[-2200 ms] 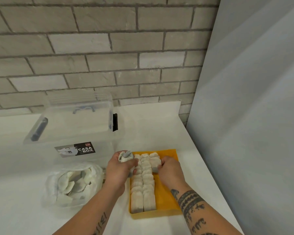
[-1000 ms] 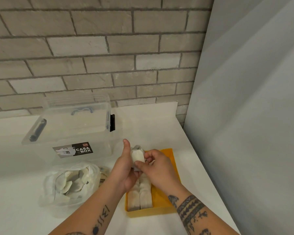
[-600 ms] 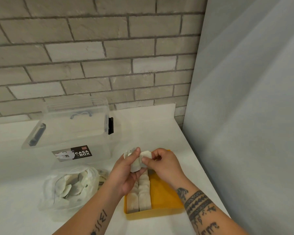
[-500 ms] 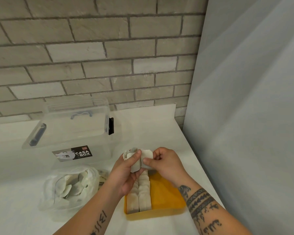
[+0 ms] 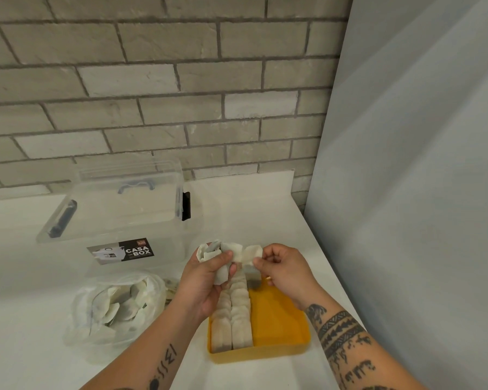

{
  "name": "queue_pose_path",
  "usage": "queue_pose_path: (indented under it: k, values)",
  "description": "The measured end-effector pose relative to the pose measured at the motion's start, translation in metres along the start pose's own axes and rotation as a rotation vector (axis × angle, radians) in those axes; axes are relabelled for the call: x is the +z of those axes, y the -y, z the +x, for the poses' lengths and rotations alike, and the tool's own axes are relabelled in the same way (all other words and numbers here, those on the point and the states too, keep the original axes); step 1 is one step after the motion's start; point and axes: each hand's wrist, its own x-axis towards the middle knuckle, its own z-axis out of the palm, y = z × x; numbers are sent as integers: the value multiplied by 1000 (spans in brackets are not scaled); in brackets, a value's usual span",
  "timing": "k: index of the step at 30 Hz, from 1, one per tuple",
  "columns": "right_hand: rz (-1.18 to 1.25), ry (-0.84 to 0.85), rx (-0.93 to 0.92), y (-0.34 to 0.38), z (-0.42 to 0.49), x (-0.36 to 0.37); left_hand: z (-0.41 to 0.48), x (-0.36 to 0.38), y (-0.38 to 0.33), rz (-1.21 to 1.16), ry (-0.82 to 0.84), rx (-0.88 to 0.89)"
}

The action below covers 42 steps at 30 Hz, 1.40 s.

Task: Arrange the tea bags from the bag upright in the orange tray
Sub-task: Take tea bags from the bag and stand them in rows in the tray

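From the head camera I see both hands raised just above the far end of the orange tray (image 5: 279, 319), in the lower middle of the frame. My left hand (image 5: 206, 280) has its fingers curled round a small bunch of tea bags (image 5: 217, 250), the thumb pressed across their front so they fan out above the fist. My right hand (image 5: 282, 271) pinches a single tea bag (image 5: 252, 253) between thumb and forefinger; its top edge touches the bunch, and its greyish lower part hangs down toward the tray. Whether it has come free of the bunch I cannot tell. In the tray, two rows of tea bags (image 5: 234, 313) stand upright, packed along the left side and running from the near wall up under my hands, while the right half shows bare orange floor. To the lower left, on the white counter (image 5: 251, 209), lies the clear plastic bag (image 5: 116, 308), crumpled open with more tea bags loose inside. Behind it, at middle left, sits a lidded transparent storage box (image 5: 119, 209) with dark latches and a label on its front. A grey brick wall (image 5: 152, 80) fills the top of the frame, and a plain pale panel (image 5: 420, 192) takes the right side.
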Motion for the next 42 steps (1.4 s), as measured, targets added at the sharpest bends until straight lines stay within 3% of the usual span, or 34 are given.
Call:
queue_pose_path:
  k: [7, 12, 20, 35, 42]
  values:
    - [-142, -196, 46, -22, 9, -4, 6, -13, -1, -125, -72, -15]
    - [-374, -212, 52, -37, 9, 15, 9, -25, 4, -135, -111, -39]
    - [-545, -131, 124, -44, 18, 37, 9, -29, 9, -57, -74, -21]
    - [-328, -217, 127, -54, 15, 46, 8, -29, 9, -55, -88, -33]
    - [-299, -223, 5, -34, 5, 39, 6, -23, 3, -70, -99, -13]
